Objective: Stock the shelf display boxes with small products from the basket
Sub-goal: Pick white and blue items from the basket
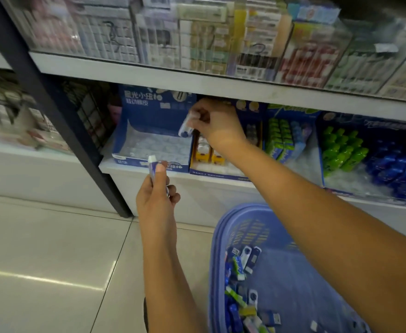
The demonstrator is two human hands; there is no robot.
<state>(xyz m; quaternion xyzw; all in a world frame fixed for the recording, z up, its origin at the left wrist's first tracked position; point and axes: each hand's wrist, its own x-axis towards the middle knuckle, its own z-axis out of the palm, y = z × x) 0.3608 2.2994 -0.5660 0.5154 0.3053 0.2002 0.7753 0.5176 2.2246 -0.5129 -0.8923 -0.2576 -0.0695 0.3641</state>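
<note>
Clearly the right hand (pixel 212 124) pinches a tilted eraser (pixel 185 128) just above the blue display box (pixel 146 103); the left hand (pixel 157 197) pinches a second eraser (pixel 152 165) upright before it.

Two hands, the left hand (pixel 157 191) and the right hand (pixel 217 126), hold one product each: left product (pixel 152 164), right product (pixel 185 128). One basket (pixel 215 248) holds a heap too jumbled to count. Four display boxes stand on the lower shelf (pixel 107 164): first box (pixel 149 106), second box (pixel 217 175), third box (pixel 290 112), fourth box (pixel 365 123).
</note>
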